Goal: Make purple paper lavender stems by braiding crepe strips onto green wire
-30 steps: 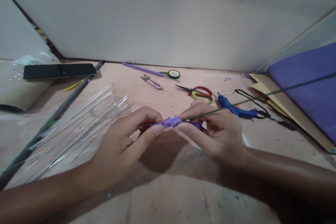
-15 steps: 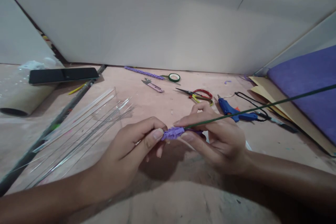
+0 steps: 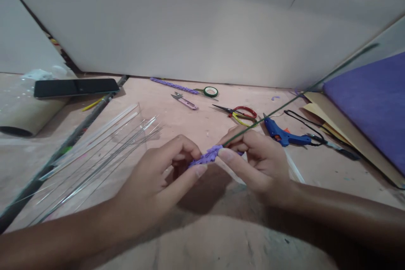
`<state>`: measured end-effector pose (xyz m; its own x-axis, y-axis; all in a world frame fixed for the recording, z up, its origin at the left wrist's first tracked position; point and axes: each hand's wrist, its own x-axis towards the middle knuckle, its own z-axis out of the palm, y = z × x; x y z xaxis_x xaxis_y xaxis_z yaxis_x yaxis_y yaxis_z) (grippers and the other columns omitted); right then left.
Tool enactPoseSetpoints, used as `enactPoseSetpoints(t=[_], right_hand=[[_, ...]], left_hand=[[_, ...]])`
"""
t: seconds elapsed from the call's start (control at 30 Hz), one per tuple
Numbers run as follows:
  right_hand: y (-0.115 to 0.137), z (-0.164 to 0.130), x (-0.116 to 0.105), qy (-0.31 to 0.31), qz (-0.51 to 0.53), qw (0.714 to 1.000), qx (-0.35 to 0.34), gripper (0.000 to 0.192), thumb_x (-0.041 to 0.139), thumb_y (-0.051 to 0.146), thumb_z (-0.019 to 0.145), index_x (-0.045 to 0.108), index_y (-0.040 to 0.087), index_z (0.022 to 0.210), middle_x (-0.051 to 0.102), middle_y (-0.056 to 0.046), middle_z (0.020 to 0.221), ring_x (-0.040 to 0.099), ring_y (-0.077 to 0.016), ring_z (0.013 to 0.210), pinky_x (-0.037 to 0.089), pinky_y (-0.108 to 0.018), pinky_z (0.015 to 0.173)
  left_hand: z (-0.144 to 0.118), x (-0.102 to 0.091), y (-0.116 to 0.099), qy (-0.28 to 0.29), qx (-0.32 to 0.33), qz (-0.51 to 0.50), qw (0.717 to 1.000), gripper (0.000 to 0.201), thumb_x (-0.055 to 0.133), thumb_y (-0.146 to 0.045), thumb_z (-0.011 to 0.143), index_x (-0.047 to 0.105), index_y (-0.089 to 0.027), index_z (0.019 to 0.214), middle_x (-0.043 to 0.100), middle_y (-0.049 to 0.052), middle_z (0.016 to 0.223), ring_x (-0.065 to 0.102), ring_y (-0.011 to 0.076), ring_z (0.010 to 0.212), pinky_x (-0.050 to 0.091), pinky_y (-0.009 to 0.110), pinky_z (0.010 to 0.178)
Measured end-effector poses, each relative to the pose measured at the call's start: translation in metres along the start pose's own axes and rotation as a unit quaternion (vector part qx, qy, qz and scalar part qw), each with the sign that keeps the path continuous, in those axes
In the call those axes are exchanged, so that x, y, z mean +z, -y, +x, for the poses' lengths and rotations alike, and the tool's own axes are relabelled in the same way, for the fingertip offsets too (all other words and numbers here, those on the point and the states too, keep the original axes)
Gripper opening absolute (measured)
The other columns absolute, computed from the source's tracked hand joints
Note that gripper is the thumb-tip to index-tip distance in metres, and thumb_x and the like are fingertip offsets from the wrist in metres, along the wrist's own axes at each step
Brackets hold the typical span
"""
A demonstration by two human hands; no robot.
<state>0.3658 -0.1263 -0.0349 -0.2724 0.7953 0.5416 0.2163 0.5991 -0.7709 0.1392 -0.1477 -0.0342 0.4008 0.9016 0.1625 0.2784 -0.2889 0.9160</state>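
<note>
A short purple fringed flower spike lies between my two hands, on the end of a thin green stem. My left hand has its thumb and fingertips around the spike's left end, part of which they hide. At the right end, where purple meets stem, my right hand pinches with thumb and index finger. From there the stem slants up and away to the right. A pale translucent strip shows under the right hand; whether it is held I cannot tell.
Beyond my hands lie red-and-yellow-handled scissors, thread snips, a tape roll and a longer purple spike. A blue glue gun sits right, near purple sheets. Wires, a phone and a cardboard tube are left.
The stem's free end has swung up and away from me. The purple spike now tilts, its left end lower. My left thumb has slid along its lower side, and the fingers have spread slightly.
</note>
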Motion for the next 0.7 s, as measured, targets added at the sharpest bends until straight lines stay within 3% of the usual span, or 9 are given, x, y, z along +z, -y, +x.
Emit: enactPoseSetpoints(t=[0.13,0.23,0.4,0.7], right_hand=[[-0.0008,0.0014,-0.0011,0.008,-0.008,1.000,-0.022,0.003,0.076,0.022,0.099,0.078,0.020,0.099,0.082,-0.002,0.088,0.073,-0.0149,0.079,0.058,-0.026,0.071],[0.0013,0.0019,-0.0027,0.009,-0.019,0.999,-0.029,0.010,0.074,0.020,0.099,0.079,0.020,0.107,0.085,-0.002,0.092,0.074,-0.0146,0.077,0.058,-0.025,0.069],[0.0040,0.0023,-0.0047,0.024,-0.038,0.998,-0.041,0.017,0.070,0.017,0.100,0.081,0.020,0.112,0.085,-0.001,0.089,0.072,-0.0129,0.068,0.055,-0.024,0.060],[0.0019,0.0038,-0.0043,0.028,-0.033,0.996,-0.072,0.017,0.072,0.016,0.100,0.083,0.023,0.110,0.087,-0.002,0.098,0.073,-0.0146,0.076,0.059,-0.025,0.068]], left_hand=[[0.0006,-0.0022,-0.0015,0.001,0.029,-0.011,1.000,0.016,0.059,-0.030,0.111,0.066,-0.021,0.099,0.071,-0.003,0.078,0.060,0.0089,0.056,0.045,0.020,0.051],[0.0010,-0.0030,-0.0039,0.006,0.034,-0.042,0.999,0.016,0.058,-0.029,0.112,0.066,-0.022,0.100,0.075,-0.003,0.080,0.060,0.0073,0.054,0.043,0.017,0.048],[0.0016,-0.0030,-0.0038,0.028,0.008,-0.072,0.997,0.022,0.057,-0.033,0.114,0.069,-0.020,0.100,0.075,-0.003,0.078,0.058,0.0071,0.053,0.042,0.016,0.044],[0.0001,-0.0031,0.0001,0.081,-0.049,-0.140,0.986,0.036,0.052,-0.048,0.116,0.068,-0.020,0.099,0.073,-0.002,0.079,0.060,0.0074,0.060,0.048,0.015,0.053]])
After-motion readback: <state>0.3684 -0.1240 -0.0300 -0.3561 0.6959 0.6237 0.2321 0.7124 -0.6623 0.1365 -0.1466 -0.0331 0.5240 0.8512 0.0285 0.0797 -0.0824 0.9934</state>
